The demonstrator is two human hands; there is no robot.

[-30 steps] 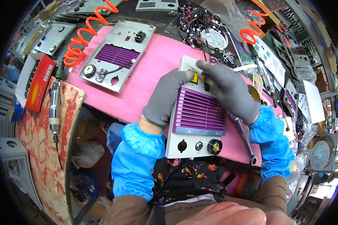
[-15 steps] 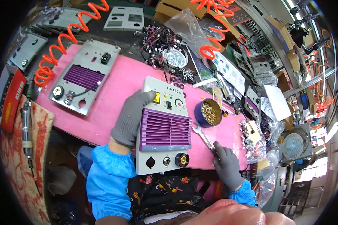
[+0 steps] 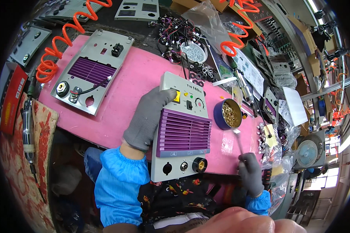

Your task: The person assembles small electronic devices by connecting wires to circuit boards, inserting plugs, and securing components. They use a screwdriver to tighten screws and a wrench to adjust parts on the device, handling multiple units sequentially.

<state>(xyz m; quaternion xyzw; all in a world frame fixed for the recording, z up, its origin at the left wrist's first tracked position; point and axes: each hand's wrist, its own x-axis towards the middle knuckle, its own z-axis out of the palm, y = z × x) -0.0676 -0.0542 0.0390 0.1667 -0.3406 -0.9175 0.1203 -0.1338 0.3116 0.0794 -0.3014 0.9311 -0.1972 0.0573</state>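
Note:
My left hand, in a grey glove, is closed round the left edge of a grey front panel. Its thumb lies by the yellow-framed switch. The panel has a purple louvred grille, a knob, and a black socket with a brass centre at its lower right. It stands tilted at the table's near edge. My right hand, gloved too, grips a wrench, blurred by motion, whose head is close to a dark bowl of brass-coloured nuts.
On the pink mat lies a second grey panel with a purple grille. Behind are tangled wires, a white bowl of small screws and black rings. Orange coiled hoses hang overhead. A screwdriver tool hangs at left.
My right hand has shifted right, and the wrench has swung so its head now points up toward the bowl. My left hand keeps its hold on the panel. The whole view has shifted slightly.

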